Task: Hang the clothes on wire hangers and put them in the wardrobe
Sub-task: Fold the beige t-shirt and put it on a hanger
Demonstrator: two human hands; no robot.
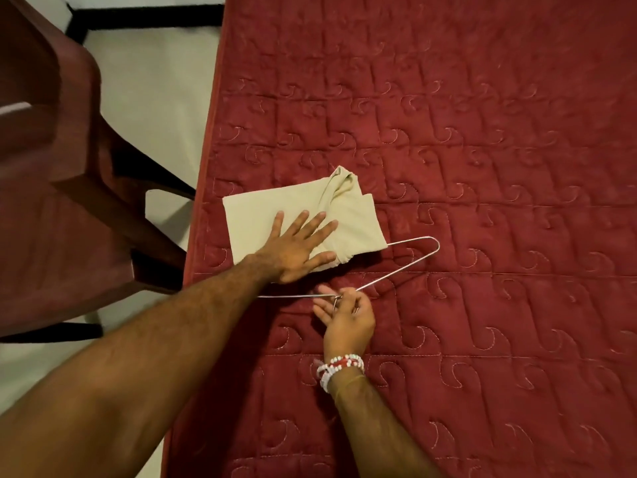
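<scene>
Your left hand presses flat, fingers spread, on the folded cloth at the bed's near edge; your right hand pinches the hanger at its neck. The cloth seems already draped over the bar (wire runs beneath it). Next, lift by the hook, keeping the fold. The hook, the bar and the wardrobe are unseen.

Light is dim and warm, with no glare. The quilted dark red bedspread is evenly lit and darkens toward the lower edge. A short, soft shadow lies beside the left hand on the folded cream cloth. The thin silver wire hanger shows a faint glint. The brown plastic chair and the left forearm are soft and slightly blurred. The bedspread's left edge bows from wide-angle distortion.
</scene>
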